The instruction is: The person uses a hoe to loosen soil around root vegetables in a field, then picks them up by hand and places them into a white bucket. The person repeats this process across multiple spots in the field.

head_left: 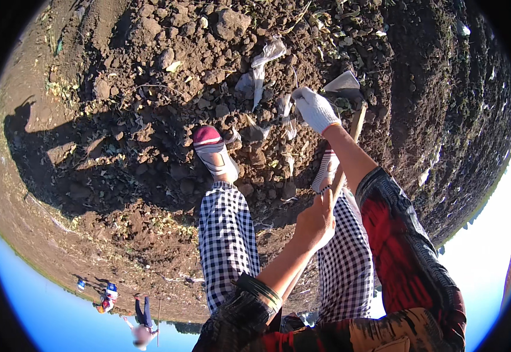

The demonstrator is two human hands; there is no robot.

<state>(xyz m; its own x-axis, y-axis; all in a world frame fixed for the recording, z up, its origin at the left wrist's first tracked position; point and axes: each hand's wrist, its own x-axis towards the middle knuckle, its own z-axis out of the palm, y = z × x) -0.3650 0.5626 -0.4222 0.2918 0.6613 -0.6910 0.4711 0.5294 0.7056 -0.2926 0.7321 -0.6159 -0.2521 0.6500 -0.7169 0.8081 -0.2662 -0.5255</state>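
Observation:
My left hand, bare, is closed around the wooden handle of a hoe. The hoe's metal blade rests on the clods at the upper right, beyond my feet. My right hand, in a white knitted glove, reaches down to the soil just left of the blade. Its fingers are bent together at a thin pale strand; whether they grip it is hard to tell. Torn whitish plastic film lies on the soil beyond the glove, and more scraps lie beside it.
My striped shoe stands on cloddy soil with dry leaves. The other foot is partly behind the handle. Far off at the lower left, a person stands with a long pole, near another person and a blue-and-white container.

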